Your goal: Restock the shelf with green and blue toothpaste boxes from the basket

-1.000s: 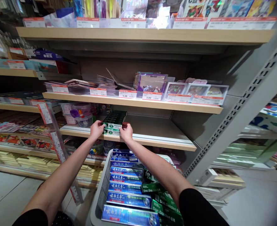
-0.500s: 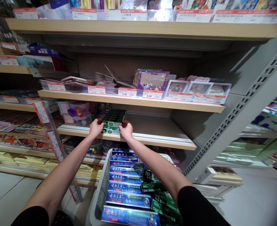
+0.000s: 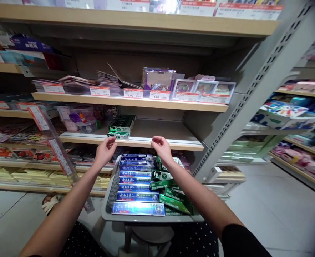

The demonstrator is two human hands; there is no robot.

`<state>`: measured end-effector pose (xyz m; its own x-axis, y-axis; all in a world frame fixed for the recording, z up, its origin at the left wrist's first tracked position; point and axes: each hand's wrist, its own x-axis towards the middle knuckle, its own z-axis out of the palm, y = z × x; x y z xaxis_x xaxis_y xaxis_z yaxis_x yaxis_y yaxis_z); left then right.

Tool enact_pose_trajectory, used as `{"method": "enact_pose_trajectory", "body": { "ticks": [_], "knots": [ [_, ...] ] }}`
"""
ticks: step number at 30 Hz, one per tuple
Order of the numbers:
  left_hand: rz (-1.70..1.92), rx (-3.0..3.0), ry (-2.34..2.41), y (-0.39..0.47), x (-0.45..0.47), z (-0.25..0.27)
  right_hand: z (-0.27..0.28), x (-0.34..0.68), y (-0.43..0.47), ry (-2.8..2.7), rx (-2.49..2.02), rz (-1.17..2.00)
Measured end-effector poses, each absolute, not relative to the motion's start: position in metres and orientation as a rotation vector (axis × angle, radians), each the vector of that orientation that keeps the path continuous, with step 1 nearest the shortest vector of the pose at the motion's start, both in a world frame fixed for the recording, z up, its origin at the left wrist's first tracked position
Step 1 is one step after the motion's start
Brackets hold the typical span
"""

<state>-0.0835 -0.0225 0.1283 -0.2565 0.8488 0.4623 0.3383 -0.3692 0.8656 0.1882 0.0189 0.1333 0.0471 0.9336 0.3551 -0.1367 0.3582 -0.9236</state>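
Two stacked layers of green toothpaste boxes (image 3: 121, 128) run back in a row on the lower shelf (image 3: 157, 134). My left hand (image 3: 106, 150) is just in front of them, fingers curved and apart, holding nothing. My right hand (image 3: 162, 148) hovers off the shelf's front edge to the right, empty, with its fingers loosely bent. Below both hands is a grey basket (image 3: 107, 200). Blue toothpaste boxes (image 3: 138, 208) fill its left side in a column. Green Doc.Golden boxes (image 3: 173, 202) lie at angles on its right, partly behind my right forearm.
Clear plastic tubs (image 3: 86, 119) stand left of the green boxes. The shelf above (image 3: 130, 101) carries cards and small framed items behind price labels. A slotted grey upright (image 3: 243, 103) rises at the right. The basket rests on a grey stool (image 3: 149, 233).
Both hands have let go of the green boxes and drawn back toward me; the right one has moved right. The view has shifted, showing the whole basket and the stool under it.
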Motion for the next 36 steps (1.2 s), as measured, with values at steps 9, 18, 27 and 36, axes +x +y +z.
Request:
{"method": "enact_pose_trajectory", "body": {
  "ticks": [9,18,27,36],
  "knots": [
    [0.843,1.772,1.281,-0.094,0.006,0.082,0.102,0.304,-0.062,-1.464,-1.097,0.86],
    [0.459,2.042,1.239,-0.109,0.042,0.06,0.068,0.326,-0.114,-1.741,-1.18,1.055],
    [0.719,1.845,1.298,-0.103,0.049,0.038,0.055,0.321,-0.111,-1.564,-1.261,1.204],
    [0.909,1.303,1.178,-0.101,0.053,0.038,0.056,0.314,-0.108,-1.503,-1.319,1.101]
  ]
}}
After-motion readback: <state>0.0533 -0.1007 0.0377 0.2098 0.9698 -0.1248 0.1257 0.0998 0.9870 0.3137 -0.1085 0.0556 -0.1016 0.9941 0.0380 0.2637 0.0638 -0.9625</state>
